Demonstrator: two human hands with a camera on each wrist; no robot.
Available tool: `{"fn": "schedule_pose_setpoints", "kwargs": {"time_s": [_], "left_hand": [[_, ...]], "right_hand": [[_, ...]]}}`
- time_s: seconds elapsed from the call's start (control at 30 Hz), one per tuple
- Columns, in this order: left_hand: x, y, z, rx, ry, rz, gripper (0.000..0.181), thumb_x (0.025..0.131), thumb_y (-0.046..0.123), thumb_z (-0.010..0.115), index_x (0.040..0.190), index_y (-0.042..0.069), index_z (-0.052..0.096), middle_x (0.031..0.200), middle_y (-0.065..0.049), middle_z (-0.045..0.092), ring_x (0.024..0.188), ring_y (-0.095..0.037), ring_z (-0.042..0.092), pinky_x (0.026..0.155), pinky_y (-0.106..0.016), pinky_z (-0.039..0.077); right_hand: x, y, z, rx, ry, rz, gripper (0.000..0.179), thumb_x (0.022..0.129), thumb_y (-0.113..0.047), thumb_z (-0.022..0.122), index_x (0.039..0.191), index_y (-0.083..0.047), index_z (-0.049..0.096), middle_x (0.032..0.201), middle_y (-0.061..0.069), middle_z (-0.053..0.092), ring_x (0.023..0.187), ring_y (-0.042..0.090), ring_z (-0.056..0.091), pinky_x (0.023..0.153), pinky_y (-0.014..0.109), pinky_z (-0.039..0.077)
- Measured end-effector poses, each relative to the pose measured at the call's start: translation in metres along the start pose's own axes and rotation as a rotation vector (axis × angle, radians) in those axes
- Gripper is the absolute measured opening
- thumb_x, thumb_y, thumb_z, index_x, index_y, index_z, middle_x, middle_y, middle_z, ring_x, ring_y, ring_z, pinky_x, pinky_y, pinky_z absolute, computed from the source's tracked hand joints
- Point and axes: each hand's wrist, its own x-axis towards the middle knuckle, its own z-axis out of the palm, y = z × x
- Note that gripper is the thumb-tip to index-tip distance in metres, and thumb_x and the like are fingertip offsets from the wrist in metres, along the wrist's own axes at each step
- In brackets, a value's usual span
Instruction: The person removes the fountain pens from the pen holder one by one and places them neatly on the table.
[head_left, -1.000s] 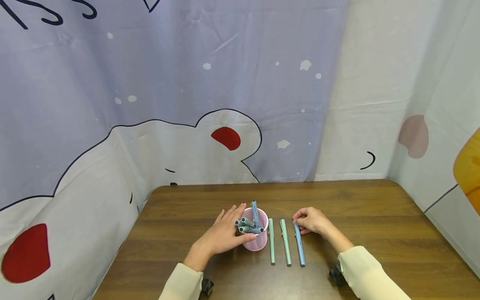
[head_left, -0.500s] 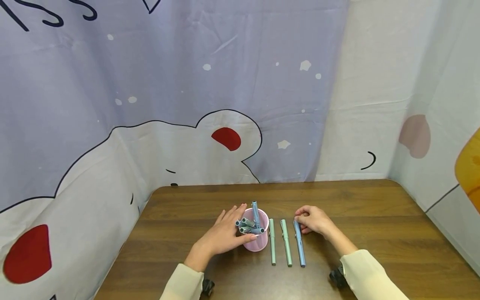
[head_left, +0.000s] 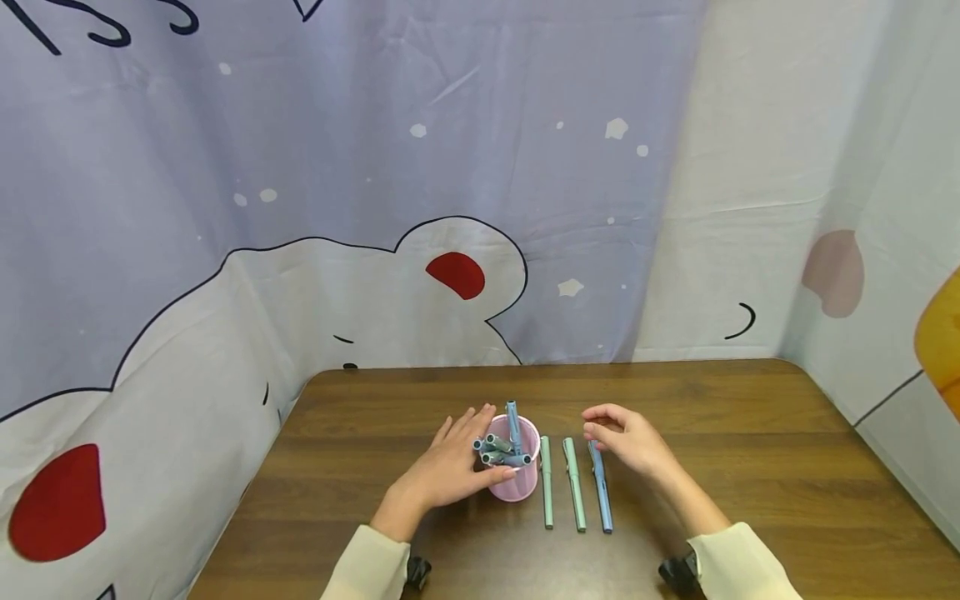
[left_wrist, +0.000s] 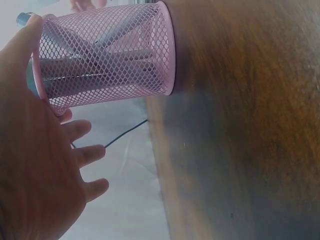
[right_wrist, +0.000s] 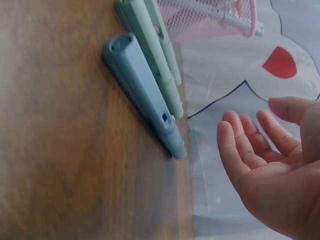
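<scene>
My left hand (head_left: 448, 467) holds a pink mesh pen cup (head_left: 514, 486) near its rim, thumb in front and forefinger behind. In the left wrist view, the cup (left_wrist: 107, 55) stands on the table between thumb and forefinger, the other fingers spread. Several blue and green pens (head_left: 498, 444) lean inside it. On the table right of the cup lie two green pens (head_left: 547, 483) and one blue pen (head_left: 602, 487), roughly parallel. Just above the blue pen's far end hovers my right hand (head_left: 630, 437), fingers loosely bent. The right wrist view shows this hand (right_wrist: 270, 170) apart from the blue pen (right_wrist: 142, 92), holding nothing.
A brown wooden table (head_left: 712, 433) bears everything. Behind it and at both sides hangs a printed cloth (head_left: 337, 167). A dark wrist strap device (head_left: 678, 573) shows at the right cuff.
My right hand has let go of the blue pen's far end and lifted slightly off it. The pen stays lying beside the green ones. My left hand keeps its place on the cup.
</scene>
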Motion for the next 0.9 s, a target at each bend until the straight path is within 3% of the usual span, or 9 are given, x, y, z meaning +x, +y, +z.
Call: {"fn": "schedule_pose_setpoints", "kwargs": {"time_s": [0.17, 0.33, 0.53, 0.9], "left_hand": [[0.0, 0.002, -0.001, 0.021, 0.007, -0.001, 0.104, 0.086, 0.082, 0.049, 0.164, 0.019, 0.019, 0.168, -0.002, 0.023, 0.156, -0.027, 0.018, 0.124, -0.057, 0.011], [-0.001, 0.005, -0.002, 0.035, 0.013, -0.006, 0.105, 0.086, 0.083, 0.047, 0.164, 0.019, 0.019, 0.169, -0.002, 0.022, 0.156, -0.028, 0.018, 0.124, -0.056, 0.011], [0.0, 0.005, -0.001, 0.079, 0.024, -0.011, 0.105, 0.086, 0.084, 0.045, 0.164, 0.019, 0.018, 0.169, -0.001, 0.02, 0.156, -0.028, 0.017, 0.125, -0.056, 0.012], [0.0, 0.007, -0.001, 0.104, 0.036, -0.021, 0.104, 0.086, 0.083, 0.046, 0.164, 0.021, 0.017, 0.169, 0.0, 0.019, 0.156, -0.028, 0.016, 0.124, -0.056, 0.011]], "right_hand": [[-0.009, -0.005, 0.009, -0.008, 0.003, -0.095, 0.035, 0.097, -0.012, 0.069, 0.124, 0.009, 0.062, 0.116, 0.024, 0.067, 0.099, 0.015, 0.069, 0.086, 0.031, 0.059], [-0.014, -0.01, 0.017, -0.006, 0.007, -0.184, 0.034, 0.096, -0.012, 0.07, 0.123, 0.006, 0.063, 0.116, 0.02, 0.069, 0.102, 0.014, 0.068, 0.087, 0.022, 0.055], [-0.019, -0.014, 0.024, 0.013, -0.017, -0.272, 0.031, 0.096, -0.01, 0.069, 0.123, 0.006, 0.063, 0.117, 0.018, 0.069, 0.106, 0.016, 0.068, 0.092, 0.021, 0.053], [-0.025, -0.017, 0.037, 0.065, -0.071, -0.344, 0.029, 0.096, -0.004, 0.067, 0.123, 0.006, 0.062, 0.118, 0.024, 0.066, 0.109, 0.015, 0.066, 0.092, 0.024, 0.056]]}}
